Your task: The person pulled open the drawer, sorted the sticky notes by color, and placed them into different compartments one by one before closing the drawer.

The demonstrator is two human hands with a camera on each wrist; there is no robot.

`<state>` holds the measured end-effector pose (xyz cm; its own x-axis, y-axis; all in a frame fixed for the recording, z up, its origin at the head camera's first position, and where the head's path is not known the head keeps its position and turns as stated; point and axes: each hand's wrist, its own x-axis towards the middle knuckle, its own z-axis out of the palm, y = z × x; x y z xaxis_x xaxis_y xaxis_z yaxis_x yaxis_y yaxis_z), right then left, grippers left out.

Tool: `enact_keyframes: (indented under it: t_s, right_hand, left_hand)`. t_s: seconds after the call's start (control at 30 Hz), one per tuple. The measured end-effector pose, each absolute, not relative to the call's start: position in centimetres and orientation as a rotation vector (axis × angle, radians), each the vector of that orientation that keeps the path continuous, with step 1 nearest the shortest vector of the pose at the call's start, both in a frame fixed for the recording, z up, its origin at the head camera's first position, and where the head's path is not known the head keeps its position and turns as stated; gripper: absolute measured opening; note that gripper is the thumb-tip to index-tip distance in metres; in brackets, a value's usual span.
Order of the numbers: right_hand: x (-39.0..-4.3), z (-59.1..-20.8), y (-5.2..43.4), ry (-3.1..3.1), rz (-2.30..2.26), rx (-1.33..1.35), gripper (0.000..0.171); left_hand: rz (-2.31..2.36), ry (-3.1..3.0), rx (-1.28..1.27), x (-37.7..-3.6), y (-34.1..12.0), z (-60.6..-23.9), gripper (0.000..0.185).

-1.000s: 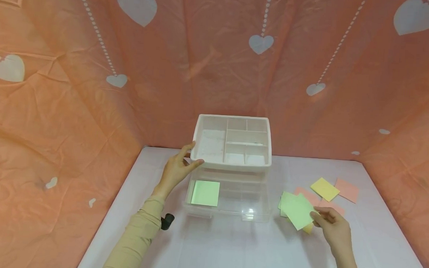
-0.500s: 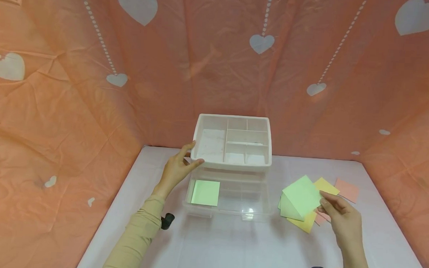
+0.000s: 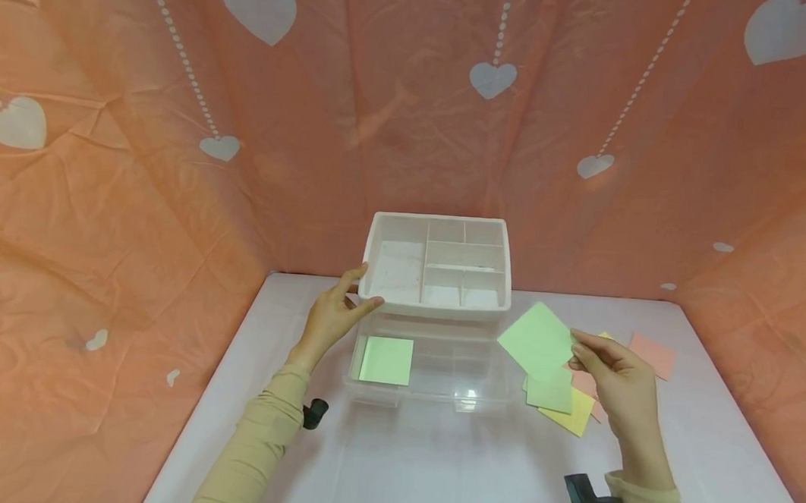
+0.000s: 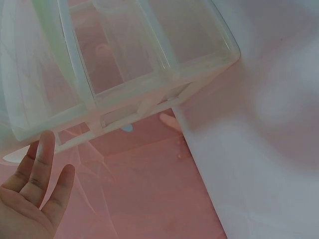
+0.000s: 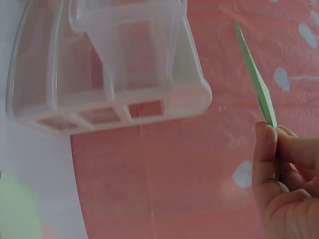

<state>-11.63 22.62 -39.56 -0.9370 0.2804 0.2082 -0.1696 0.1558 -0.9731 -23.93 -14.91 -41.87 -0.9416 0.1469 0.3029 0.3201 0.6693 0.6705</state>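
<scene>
A white divided tray (image 3: 436,267) stands raised above a clear plastic box (image 3: 477,403) at the back middle of the table. One green paper square (image 3: 386,361) lies in the box's left compartment. My left hand (image 3: 334,316) grips the tray's front left corner between thumb and fingers; in the left wrist view the fingers (image 4: 37,174) show below the tray (image 4: 114,64). My right hand (image 3: 576,348) pinches a green paper square (image 3: 538,341) in the air just right of the box. In the right wrist view the square (image 5: 256,79) is edge-on above my right hand (image 5: 271,132).
Loose squares lie on the white table (image 3: 433,466) right of the box: green (image 3: 549,396), yellow (image 3: 575,418), pink (image 3: 654,354). A pink cloth with white hearts (image 3: 410,115) walls in the back and both sides.
My right hand has lifted a green square off the pile and carried it up and left toward the box. The left hand and tray have not moved.
</scene>
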Motion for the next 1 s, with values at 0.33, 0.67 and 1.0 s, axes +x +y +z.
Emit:
enact_keyframes:
  t_s: [0.33, 0.67, 1.0]
  right_hand:
    - [-13.7, -38.6, 19.4, -2.308, 1.753, -0.031, 0.024]
    - [-15.9, -38.5, 15.4, -2.479, 1.581, 0.143, 0.015]
    - [-16.6, -39.0, 11.8, -2.592, 1.481, 0.168, 0.016]
  left_hand:
    - [-1.125, -2.669, -0.372, -24.0, -14.8, -42.0, 0.065]
    - [-1.125, -2.660, -0.382, -23.9, -14.9, -41.9, 0.065]
    - [-1.126, -2.673, -0.371, -23.8, -14.8, -41.9, 0.067]
